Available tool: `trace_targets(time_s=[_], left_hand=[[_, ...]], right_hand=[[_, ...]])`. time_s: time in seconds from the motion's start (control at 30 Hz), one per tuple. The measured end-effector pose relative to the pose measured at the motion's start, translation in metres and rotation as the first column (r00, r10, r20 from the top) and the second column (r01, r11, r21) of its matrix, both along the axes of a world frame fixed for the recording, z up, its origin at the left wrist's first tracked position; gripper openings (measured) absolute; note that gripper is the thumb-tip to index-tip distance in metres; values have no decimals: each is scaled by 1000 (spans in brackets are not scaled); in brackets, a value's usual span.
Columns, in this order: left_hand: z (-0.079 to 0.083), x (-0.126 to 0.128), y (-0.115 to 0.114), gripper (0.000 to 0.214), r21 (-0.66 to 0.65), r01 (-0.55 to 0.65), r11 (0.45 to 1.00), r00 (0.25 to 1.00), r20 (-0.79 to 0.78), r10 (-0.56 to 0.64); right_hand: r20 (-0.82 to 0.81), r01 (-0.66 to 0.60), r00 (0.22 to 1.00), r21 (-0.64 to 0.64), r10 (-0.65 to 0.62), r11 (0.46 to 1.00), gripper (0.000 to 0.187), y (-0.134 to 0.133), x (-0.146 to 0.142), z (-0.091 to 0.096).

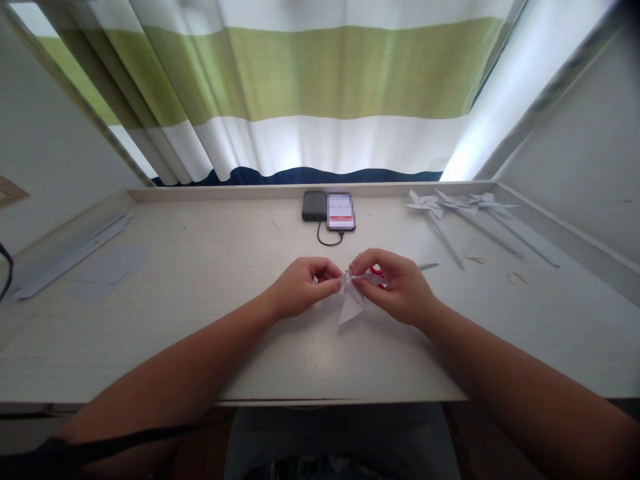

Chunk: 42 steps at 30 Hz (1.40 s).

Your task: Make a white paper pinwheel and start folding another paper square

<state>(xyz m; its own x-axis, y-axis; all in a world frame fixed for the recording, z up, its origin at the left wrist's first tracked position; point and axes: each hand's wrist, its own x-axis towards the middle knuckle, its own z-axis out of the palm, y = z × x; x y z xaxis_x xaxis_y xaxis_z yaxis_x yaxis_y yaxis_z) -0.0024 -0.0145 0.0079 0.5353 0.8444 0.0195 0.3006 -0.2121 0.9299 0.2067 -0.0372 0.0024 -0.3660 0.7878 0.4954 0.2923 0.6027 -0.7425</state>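
Note:
A folded white paper pinwheel point(352, 305) is held between my two hands above the near middle of the desk, one pointed blade hanging down. My left hand point(305, 285) pinches its centre from the left with thumb and forefinger. From the right, my right hand point(393, 283) grips the paper close to the same spot, fingertips nearly meeting the left ones. Partly hidden behind the right hand lie scissors point(429, 267) with red handles, the blade tip pointing right. Exactly what sits at the pinwheel's centre is too small to make out.
Several finished paper pinwheels point(453, 203) on paper sticks lie at the back right, near some rubber bands point(517, 277). A phone point(341, 212) is cabled beside a black power bank point(315, 206). Paper strips point(75, 257) and paper sheets point(107, 273) lie at left.

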Motion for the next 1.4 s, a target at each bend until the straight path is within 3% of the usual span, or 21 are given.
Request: trace_targets(time_s=[0.4, 1.4], left_hand=[[1, 1, -1, 21, 23, 21, 1000, 1000, -1, -21], [2, 0, -4, 19, 55, 23, 998, 999, -30, -21]], right_hand=[[121, 108, 986, 38, -112, 993, 9, -2, 0, 2], [161, 108, 980, 60, -116, 992, 15, -2, -5, 2]])
